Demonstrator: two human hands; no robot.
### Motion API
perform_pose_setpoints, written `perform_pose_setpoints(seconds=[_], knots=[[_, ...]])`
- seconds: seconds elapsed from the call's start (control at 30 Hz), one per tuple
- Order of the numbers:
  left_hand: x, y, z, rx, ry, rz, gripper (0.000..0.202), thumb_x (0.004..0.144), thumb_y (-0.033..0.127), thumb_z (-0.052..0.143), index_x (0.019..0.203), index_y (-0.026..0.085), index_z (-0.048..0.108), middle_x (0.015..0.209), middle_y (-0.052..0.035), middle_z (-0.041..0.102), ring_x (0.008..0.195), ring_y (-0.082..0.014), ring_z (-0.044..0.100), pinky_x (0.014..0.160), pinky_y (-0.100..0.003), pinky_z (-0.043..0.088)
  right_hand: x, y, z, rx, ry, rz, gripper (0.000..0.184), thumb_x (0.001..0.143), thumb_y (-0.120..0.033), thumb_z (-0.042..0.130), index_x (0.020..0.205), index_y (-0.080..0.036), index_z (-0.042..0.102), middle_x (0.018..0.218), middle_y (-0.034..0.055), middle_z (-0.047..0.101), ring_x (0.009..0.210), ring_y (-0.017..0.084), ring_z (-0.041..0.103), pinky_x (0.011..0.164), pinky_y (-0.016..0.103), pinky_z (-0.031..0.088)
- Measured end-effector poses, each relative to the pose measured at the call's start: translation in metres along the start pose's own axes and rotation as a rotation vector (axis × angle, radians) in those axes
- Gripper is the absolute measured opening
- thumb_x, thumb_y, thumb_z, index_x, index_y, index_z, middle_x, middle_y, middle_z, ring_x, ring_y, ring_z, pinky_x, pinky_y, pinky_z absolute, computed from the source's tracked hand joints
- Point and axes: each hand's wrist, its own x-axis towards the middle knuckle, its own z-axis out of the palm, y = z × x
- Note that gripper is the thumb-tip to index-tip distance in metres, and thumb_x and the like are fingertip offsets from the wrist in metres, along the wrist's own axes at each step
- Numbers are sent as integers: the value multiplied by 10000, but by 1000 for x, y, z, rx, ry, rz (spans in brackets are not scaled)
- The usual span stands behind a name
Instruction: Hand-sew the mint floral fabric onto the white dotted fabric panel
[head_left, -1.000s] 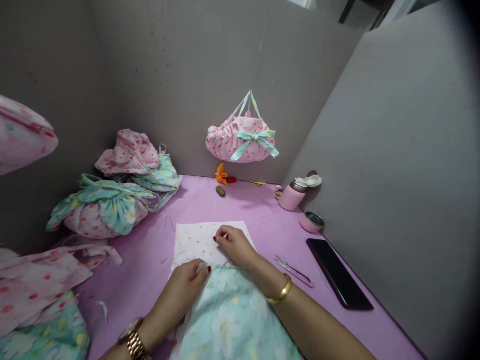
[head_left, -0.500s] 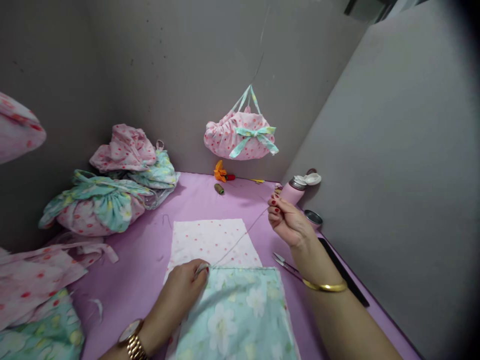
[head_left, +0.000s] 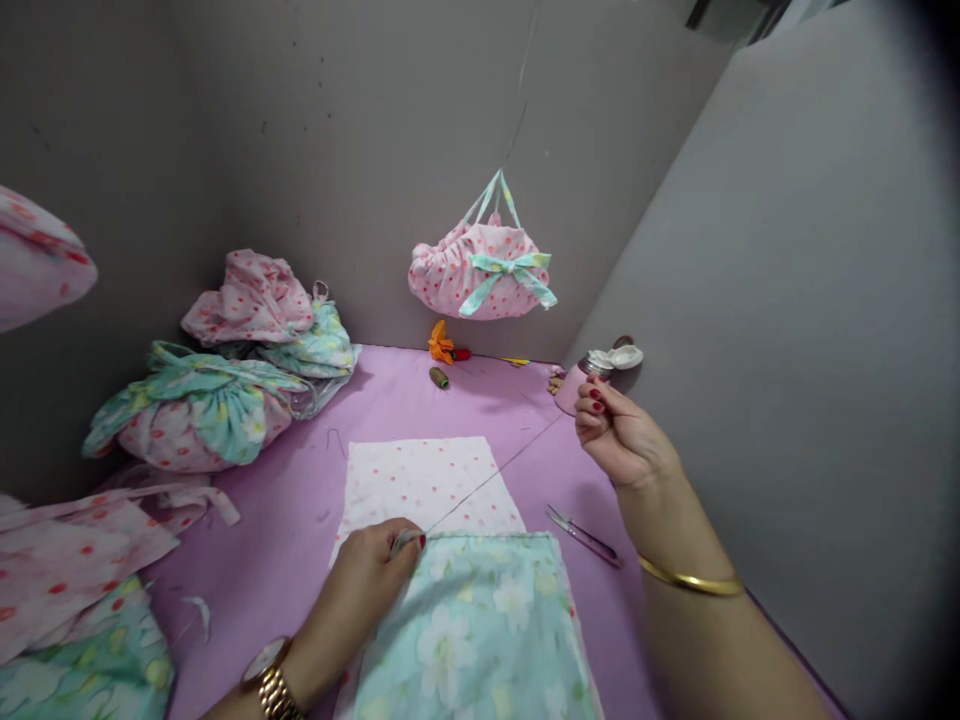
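My left hand (head_left: 364, 570), wearing a gold wristwatch, pinches the joined edge of two cloths at the lower middle. These are a white cloth with pink dots (head_left: 427, 485) and a mint floral cloth (head_left: 472, 630), lying on a lilac tabletop (head_left: 300, 590). A thin thread (head_left: 495, 475) runs taut from that pinch up to the right. My right hand (head_left: 619, 430), raised above the table's right side, holds the thread's far end between its fingertips. A gold bangle (head_left: 690, 583) circles that forearm.
Thread snips (head_left: 583, 535) lie right of the cloth. Behind my right hand stands a pink flask (head_left: 570, 392). Far back lie a thread spool (head_left: 439, 377) and an orange flower (head_left: 442, 343). Floral fabric bundles (head_left: 199, 415) crowd the left, a pink bundle (head_left: 480, 270) hangs ahead, and grey walls surround the table.
My right hand has moved from over the cloth out to the upper right, drawing the thread long and taut. My left hand stays at the cloth edge. The mint cloth now lies flat.
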Motion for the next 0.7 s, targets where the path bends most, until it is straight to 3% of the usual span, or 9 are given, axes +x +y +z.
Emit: perform_pose_setpoints(seconds=[0.2, 0.3, 0.37, 0.47, 0.53, 0.6, 0.7], knots=[[0, 1, 1, -20, 10, -20, 238, 804, 272, 431, 675, 178, 608, 624, -12, 628, 623, -189, 563, 563, -251, 359, 3, -9, -5, -50, 98, -195, 124, 764, -70, 561, 708, -159, 494, 540, -67, 503, 391, 14, 431, 341, 73, 309], [1, -2, 1, -52, 29, -32, 251, 814, 306, 434, 706, 175, 618, 624, -8, 612, 616, -184, 542, 560, -248, 352, 2, 7, -8, -170, 64, -341, 153, 713, -149, 617, 731, -188, 471, 540, -83, 479, 411, 32, 428, 378, 102, 324], [1, -4, 0, -100, 42, -34, 271, 825, 340, 431, 719, 176, 619, 620, 1, 594, 613, -177, 523, 552, -240, 349, -2, 31, -9, -343, -13, -380, 179, 698, -232, 638, 757, -207, 470, 536, -94, 445, 414, 44, 406, 397, 126, 325], [2, -7, -1, -174, 50, -47, 295, 827, 389, 439, 726, 182, 624, 610, 16, 571, 590, -161, 496, 525, -222, 337, -16, 80, -13, -596, -178, -253, 180, 665, -263, 677, 753, -186, 540, 527, -83, 436, 404, 54, 349, 377, 155, 267], [3, -9, -2, -212, 56, -68, 300, 817, 411, 458, 735, 184, 637, 600, 25, 560, 560, -148, 471, 499, -212, 319, -26, 110, -18, -839, -413, -55, 153, 633, -216, 704, 727, -167, 594, 514, -75, 432, 428, 64, 357, 397, 172, 263], [5, -12, -2, -248, 57, -94, 304, 800, 425, 483, 726, 178, 644, 587, 29, 548, 541, -139, 449, 484, -207, 305, -34, 134, -23, -1081, -573, -13, 86, 648, -180, 685, 713, -159, 634, 502, -72, 422, 461, 71, 360, 434, 181, 259], [9, -15, -1, -318, 53, -140, 300, 763, 427, 528, 651, 163, 617, 552, 38, 512, 526, -129, 422, 477, -205, 296, -39, 150, -31, -1215, -616, -43, 67, 720, -168, 607, 669, -148, 645, 530, -50, 457, 507, 78, 376, 467, 189, 262]])
